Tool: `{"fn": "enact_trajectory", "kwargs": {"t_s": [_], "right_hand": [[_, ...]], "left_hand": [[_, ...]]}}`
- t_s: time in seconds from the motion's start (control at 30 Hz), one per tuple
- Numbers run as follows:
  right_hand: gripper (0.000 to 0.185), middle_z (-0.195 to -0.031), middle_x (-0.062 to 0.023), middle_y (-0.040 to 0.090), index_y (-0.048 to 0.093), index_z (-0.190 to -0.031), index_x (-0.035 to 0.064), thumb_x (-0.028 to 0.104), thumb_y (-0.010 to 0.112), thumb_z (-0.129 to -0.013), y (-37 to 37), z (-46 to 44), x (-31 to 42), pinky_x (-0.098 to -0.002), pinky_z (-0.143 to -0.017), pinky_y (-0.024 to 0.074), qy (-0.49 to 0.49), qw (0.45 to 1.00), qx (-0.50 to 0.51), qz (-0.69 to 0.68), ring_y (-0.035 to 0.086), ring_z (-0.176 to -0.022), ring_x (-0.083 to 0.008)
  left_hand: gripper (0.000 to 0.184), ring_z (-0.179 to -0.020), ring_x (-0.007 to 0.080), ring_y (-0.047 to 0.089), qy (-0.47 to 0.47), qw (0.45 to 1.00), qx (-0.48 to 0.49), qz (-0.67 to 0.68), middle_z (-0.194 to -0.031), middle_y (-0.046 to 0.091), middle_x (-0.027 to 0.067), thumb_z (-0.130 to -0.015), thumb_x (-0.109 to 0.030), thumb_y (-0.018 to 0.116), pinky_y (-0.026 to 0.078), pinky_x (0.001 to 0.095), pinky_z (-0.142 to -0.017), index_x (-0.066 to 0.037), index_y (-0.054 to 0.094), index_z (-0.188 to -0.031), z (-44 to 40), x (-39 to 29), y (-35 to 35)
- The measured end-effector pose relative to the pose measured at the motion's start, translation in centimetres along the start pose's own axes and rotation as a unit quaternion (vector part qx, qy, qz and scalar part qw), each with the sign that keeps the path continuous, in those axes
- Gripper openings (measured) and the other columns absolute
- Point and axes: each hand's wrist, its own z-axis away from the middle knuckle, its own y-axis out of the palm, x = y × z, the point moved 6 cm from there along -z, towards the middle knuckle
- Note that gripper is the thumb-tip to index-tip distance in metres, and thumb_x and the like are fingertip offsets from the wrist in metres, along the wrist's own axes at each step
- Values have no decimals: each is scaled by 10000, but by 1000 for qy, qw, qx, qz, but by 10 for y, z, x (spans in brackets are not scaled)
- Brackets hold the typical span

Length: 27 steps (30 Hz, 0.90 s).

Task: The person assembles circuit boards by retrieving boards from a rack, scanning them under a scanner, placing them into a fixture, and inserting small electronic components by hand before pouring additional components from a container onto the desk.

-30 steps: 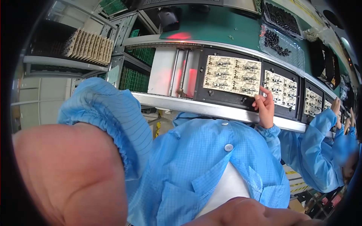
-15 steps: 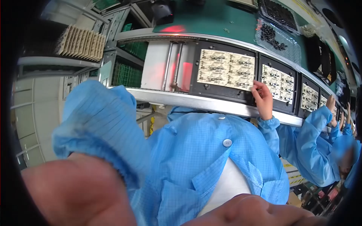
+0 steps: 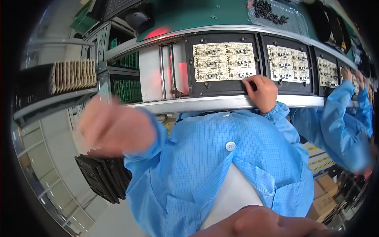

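Smeared by motion, my left hand (image 3: 114,128) is raised at the left, in front of the rack; its fingers are too blurred to read. My right hand (image 3: 263,93) has its fingers curled together, tips at the lower right corner of a cream circuit board (image 3: 224,62). Whatever small thing the fingers might hold is hidden. That board lies flat in a black fixture (image 3: 221,89) on the rail line. Right of it, a second cream board (image 3: 287,64) sits in another black fixture.
Upright cream boards (image 3: 75,75) stand in a rack at left. Stacked black plates (image 3: 104,175) are below my left hand. Green boards (image 3: 126,90) fill a shelf beside the metal rail (image 3: 189,105). A clear tray (image 3: 292,24) holds black parts. A co-worker's sleeve (image 3: 339,114) is at right.
My left hand has moved up and away from the camera. My right hand's fingers have curled in at the board's corner. The view has shifted, and the black plates now show.
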Motion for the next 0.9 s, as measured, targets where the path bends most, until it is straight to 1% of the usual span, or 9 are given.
{"fn": "enact_trajectory", "kwargs": {"t_s": [0.03,0.07,0.1,0.2,0.27,0.53,0.73,0.8,0.9], "right_hand": [[156,-782,-66,698,719,-866,97,172,852,-836,4,0,-1,-381,-590,519,9,1000,-8,22,678,-687,-276],[146,-772,-66,693,712,-854,101,166,842,-843,6,1,-2,-378,-582,514,16,999,-13,44,672,-680,-276],[146,-772,-66,693,712,-854,101,166,842,-843,8,2,-2,-378,-582,514,22,999,-14,44,672,-680,-276],[140,-760,-72,699,697,-850,90,170,808,-881,7,-2,-2,-364,-576,521,33,997,-29,58,686,-670,-263],[138,-755,-75,706,701,-878,78,179,787,-912,3,-7,-15,-352,-569,530,100,993,25,-55,698,-652,-247],[213,-927,-50,663,742,-1068,100,153,805,-871,-3,-41,-53,-396,-774,537,49,995,-43,80,632,-916,-297],[112,-836,-46,643,756,-908,75,57,814,-814,-1,-52,-60,-409,-802,508,-57,998,-2,-12,591,-904,-297],[128,-847,-45,650,756,-938,78,70,812,-823,0,-53,-64,-408,-815,509,-51,998,32,-22,597,-898,-298],[172,-858,-52,656,750,-1016,75,83,793,-850,0,-61,-70,-412,-827,511,-18,991,112,-67,607,-904,-308]], "left_hand": [[511,-967,211,630,-75,922,199,-322,-1159,637,122,-845,-29,790,529,352,-827,-24,567,-1305,29,31,3],[600,-918,211,642,-165,850,332,-375,-1189,611,140,-815,-46,812,532,355,-798,-19,541,-1349,50,54,27],[694,-941,238,653,-303,826,374,-293,-1248,585,159,-787,-55,829,537,377,-802,-24,515,-1405,85,75,33],[740,-970,325,669,-355,775,461,-247,-1280,575,185,-797,-42,809,553,409,-822,-22,474,-1456,154,96,28],[740,-1008,388,665,-343,719,533,-284,-1301,571,204,-821,-31,777,563,446,-836,-41,450,-1486,180,106,26],[531,-938,394,675,-349,767,437,-314,-1156,621,174,-843,36,640,563,464,-760,-31,519,-1356,206,119,34],[476,-913,364,673,-446,743,394,-306,-1129,648,151,-827,-34,681,561,456,-780,-65,595,-1294,191,128,29],[442,-943,321,670,-269,779,359,-437,-1132,680,130,-833,-71,725,549,448,-824,-70,633,-1266,172,135,10],[432,-971,306,662,-255,766,363,-465,-1083,722,95,-842,-109,768,537,435,-848,-72,647,-1255,164,158,-5]]}}
